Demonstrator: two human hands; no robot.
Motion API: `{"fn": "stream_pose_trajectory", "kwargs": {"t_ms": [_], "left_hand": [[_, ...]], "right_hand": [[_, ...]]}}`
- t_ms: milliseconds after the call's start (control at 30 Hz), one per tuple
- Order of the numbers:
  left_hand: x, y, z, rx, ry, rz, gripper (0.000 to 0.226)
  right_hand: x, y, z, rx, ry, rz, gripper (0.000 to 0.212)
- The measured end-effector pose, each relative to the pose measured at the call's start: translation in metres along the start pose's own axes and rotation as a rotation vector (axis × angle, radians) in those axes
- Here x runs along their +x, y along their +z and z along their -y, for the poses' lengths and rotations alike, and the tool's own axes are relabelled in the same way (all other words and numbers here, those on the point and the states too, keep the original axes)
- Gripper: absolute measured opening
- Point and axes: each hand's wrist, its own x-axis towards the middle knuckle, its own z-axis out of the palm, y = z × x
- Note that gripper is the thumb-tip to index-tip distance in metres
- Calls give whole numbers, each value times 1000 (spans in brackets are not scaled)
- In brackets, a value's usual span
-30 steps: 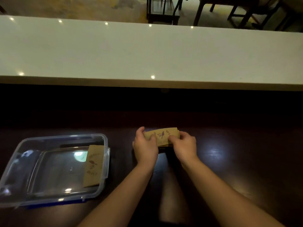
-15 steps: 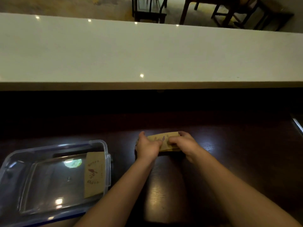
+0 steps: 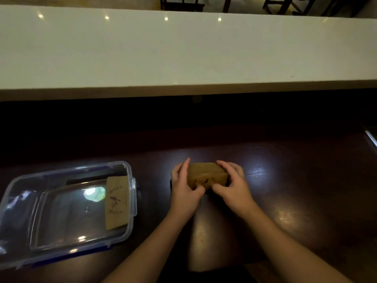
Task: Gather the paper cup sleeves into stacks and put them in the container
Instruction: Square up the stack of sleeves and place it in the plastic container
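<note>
A stack of brown paper cup sleeves (image 3: 206,175) with a dark red print lies flat on the dark wooden table, held from both sides. My left hand (image 3: 184,187) grips its left end, my right hand (image 3: 232,184) its right end. A clear plastic container (image 3: 24,203) stands open at the lower left. Inside it, against its right wall, lies another stack of brown sleeves (image 3: 116,202).
A long white counter (image 3: 183,52) runs across the view behind the dark table (image 3: 295,190). Dark chairs stand beyond it at the top. A metal edge (image 3: 371,137) shows at the far right.
The stack in my hands has gone from standing on edge, print towards me, to lying flat on the table. Both hands kept their grip on it.
</note>
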Motion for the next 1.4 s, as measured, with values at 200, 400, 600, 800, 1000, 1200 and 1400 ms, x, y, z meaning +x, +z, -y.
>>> {"fn": "stream_pose_trajectory", "kwargs": {"t_ms": [200,400,600,800,1000,1200,1400], "left_hand": [[-28,15,5,57,84,-97,68],[-38,31,10,113,119,-143,73],[-35,37,16,141,127,-183,68],[-36,23,11,197,168,-169,65],[-53,-4,-11,-55,7,-92,78],[-78,-4,-30,-647,-265,-169,68],[-104,-5,-36,-842,-408,-244,64]], "right_hand": [[-18,-4,-16,-185,-137,64,77],[-31,-3,-21,-242,-191,116,84],[-27,-3,-22,-165,-179,123,79],[-21,-20,-13,-29,-163,182,78],[-9,-57,9,338,-51,351,93],[-20,-45,30,940,236,435,80],[-51,-14,41,955,314,513,45]]}}
